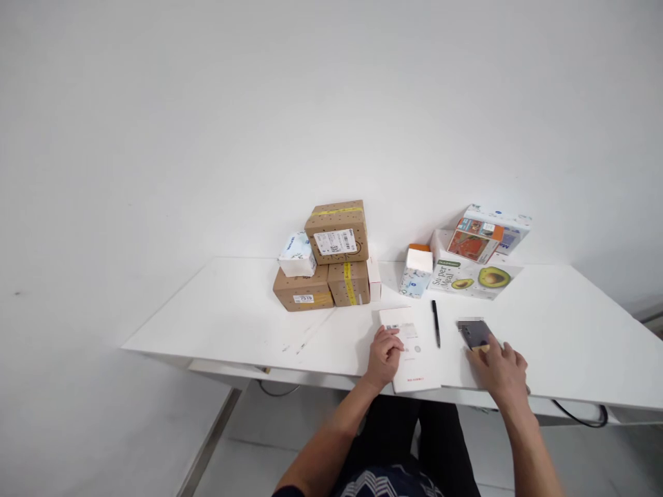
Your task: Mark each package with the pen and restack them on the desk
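Boxes [339,250] already stacked toward the surface's [585,331] back edge, pen [436,323] untouched; at the front edge, left hand [384,353] curls on the flat white box [414,369], right hand [498,369] covers the phone [472,333]; can't tell if either grips.

White bench [585,331], rear edge near the wall; dark streaks on its left half. Directly on it, left to right: two brown cartons [304,290] side by side, narrow white box [375,279] just beside them, flat white package [414,362] near the front edge, white-and-blue box [416,276], black pen [436,323], avocado-printed box [475,279]. Dark phone [472,333], partly covered; contact beneath unclear.
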A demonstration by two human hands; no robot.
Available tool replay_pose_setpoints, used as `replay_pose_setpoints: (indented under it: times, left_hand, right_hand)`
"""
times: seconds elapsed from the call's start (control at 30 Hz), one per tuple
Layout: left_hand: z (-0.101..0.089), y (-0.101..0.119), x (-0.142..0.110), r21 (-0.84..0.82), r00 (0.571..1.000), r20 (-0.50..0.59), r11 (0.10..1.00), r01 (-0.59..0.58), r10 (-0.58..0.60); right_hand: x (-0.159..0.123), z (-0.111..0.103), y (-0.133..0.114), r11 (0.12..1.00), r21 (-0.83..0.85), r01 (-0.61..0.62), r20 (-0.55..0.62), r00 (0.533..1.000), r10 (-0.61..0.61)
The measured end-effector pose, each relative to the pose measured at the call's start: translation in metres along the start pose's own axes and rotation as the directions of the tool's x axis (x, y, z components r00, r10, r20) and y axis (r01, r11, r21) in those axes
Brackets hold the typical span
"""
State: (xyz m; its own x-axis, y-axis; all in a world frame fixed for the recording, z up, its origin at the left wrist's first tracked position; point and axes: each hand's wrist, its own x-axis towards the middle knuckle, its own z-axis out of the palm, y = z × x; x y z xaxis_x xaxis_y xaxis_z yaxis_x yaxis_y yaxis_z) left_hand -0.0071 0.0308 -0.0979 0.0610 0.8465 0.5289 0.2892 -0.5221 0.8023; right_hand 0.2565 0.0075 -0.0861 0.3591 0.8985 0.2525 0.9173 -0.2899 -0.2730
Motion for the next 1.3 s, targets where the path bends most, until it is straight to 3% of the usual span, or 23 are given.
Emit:
replay_pose_setpoints:
  times: [0.1, 0.2, 0.3, 0.4, 0.5, 0.6, 0.67, 0.8, 0.97, 1.03, 1.13, 1.3]
  left_hand:
    - [-0.003, 0.003, -0.005, 0.023, 0.999, -0.051, 1.000, 0.004, -0.003]
    - [-0.011, 0.008, -0.013, 0.088, 0.990, -0.105, 0.991, 0.102, -0.092]
    - [-0.018, 0.014, -0.024, 0.103, 0.967, -0.078, 0.963, 0.250, -0.243]
    - [-0.023, 0.022, -0.034, 0.061, 0.950, -0.004, 0.948, 0.311, -0.312]
    - [-0.026, 0.030, -0.044, 0.045, 0.946, 0.001, 0.945, 0.323, -0.324]
    - [-0.029, 0.038, -0.053, -0.017, 0.931, -0.008, 0.931, 0.365, -0.365]
    - [-0.032, 0.042, -0.056, -0.104, 0.928, 0.001, 0.923, 0.372, -0.373]
    - [-0.036, 0.042, -0.049, -0.200, 0.950, -0.042, 0.934, 0.296, -0.310]
    - [-0.037, 0.018, -0.040, 0.039, 0.978, -0.074, 0.979, 0.199, -0.196]
    - [-0.034, 0.009, -0.042, 0.167, 0.996, -0.021, 0.981, 0.093, -0.091]
    - [-0.028, 0.006, -0.046, 0.346, 0.991, 0.125, 0.935, -0.081, 0.040]
    - [-0.023, 0.010, -0.045, 0.441, 0.990, 0.135, 0.893, -0.095, 0.039]
  right_hand:
    - [-0.021, -0.017, -0.022, 0.984, 0.177, 0.031, 0.011, 0.999, -0.034]
    - [-0.049, -0.028, -0.048, 0.924, 0.372, -0.086, 0.276, 0.961, -0.022]
    - [-0.075, -0.025, -0.070, 0.813, 0.551, -0.187, 0.370, 0.928, -0.037]
    - [-0.096, -0.015, -0.088, 0.641, 0.716, -0.277, 0.386, 0.922, -0.032]
    - [-0.112, -0.010, -0.101, 0.385, 0.825, -0.415, 0.454, 0.891, -0.012]
    - [-0.119, -0.017, -0.105, 0.127, 0.835, -0.536, 0.537, 0.843, 0.028]
    - [-0.116, -0.027, -0.104, 0.023, 0.839, -0.544, 0.543, 0.839, 0.044]
    - [-0.084, -0.054, -0.103, -0.075, 0.877, -0.475, 0.479, 0.877, 0.043]
    - [0.000, -0.074, -0.123, -0.208, 0.915, -0.345, 0.364, 0.929, 0.061]
    - [0.036, -0.073, -0.135, -0.291, 0.893, -0.344, 0.379, 0.923, 0.072]
    - [0.079, -0.064, -0.150, -0.319, 0.881, -0.349, 0.391, 0.917, 0.076]
    - [0.104, -0.048, -0.163, -0.310, 0.892, -0.330, 0.378, 0.920, 0.108]
